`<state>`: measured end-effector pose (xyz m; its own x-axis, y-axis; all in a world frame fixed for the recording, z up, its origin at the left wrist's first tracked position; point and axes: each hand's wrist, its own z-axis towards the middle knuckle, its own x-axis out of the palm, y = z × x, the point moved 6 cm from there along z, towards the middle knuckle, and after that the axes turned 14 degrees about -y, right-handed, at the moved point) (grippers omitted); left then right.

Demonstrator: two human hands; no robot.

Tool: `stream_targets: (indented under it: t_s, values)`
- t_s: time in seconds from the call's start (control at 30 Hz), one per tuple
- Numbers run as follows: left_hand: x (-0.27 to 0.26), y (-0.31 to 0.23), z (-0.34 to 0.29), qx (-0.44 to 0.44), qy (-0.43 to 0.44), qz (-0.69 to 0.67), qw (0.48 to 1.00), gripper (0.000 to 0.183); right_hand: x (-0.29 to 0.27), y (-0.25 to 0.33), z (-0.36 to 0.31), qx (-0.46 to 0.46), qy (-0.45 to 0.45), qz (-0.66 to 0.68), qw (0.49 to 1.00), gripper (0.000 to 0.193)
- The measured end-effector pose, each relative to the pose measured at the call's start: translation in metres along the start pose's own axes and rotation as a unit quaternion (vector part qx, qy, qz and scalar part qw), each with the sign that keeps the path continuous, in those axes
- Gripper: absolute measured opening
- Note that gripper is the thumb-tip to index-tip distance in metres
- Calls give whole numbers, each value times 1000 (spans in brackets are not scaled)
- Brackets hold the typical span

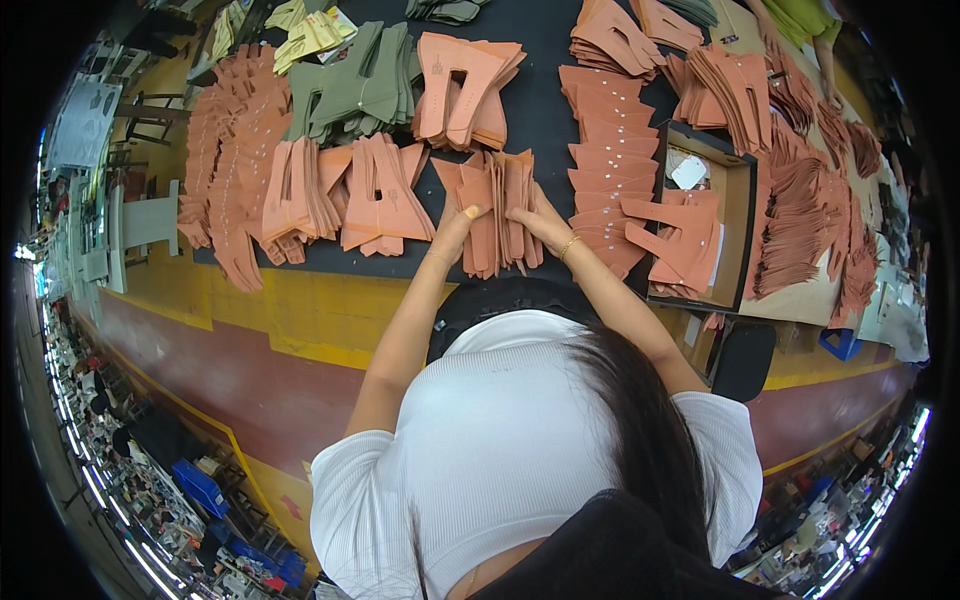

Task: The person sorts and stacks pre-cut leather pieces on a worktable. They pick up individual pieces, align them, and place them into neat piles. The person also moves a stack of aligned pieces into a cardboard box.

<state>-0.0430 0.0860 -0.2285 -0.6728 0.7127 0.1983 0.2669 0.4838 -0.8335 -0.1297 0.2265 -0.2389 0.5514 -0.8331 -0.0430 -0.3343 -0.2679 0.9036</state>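
Between my two hands, at the near edge of a dark table (535, 45), stands a bundle of salmon-orange shoe upper pieces (492, 240), its edges turned up toward me. My left hand (456, 225) grips the bundle's left side, thumb pressed on the front. On its right side my right hand (543, 222) grips too, thumb likewise in front. The fingers of both hands are mostly hidden behind the pieces. Just left of the bundle lies a tied stack of orange pieces (385, 205), and behind it another orange stack (465, 90).
Green stacks (365, 85) and yellow pieces (312, 38) lie at the back left. Fanned orange rows (235, 150) cover the left end. To the right are an overlapping orange row (612, 140) and an open box (735, 240). Another person's arm (828, 65) shows at the far right.
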Motion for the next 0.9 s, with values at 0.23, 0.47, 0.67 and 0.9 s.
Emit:
stream_targets:
  t_s: [0.23, 0.47, 0.67, 0.9]
  values:
    - [-19, 7, 8, 20, -73, 68, 995, 58, 5, 3, 2, 12, -22, 24, 999, 71]
    - [-27, -2, 5, -27, -42, -18, 999, 69, -4, -6, 14, -18, -23, -25, 999, 74]
    - [-1, -4, -8, -1, -26, 46, 999, 85, -2, 11, 4, -12, -71, -188, 980, 77]
    - [-13, -18, -10, 59, -93, 8, 994, 65, 10, 29, 4, -45, -11, -189, 981, 65]
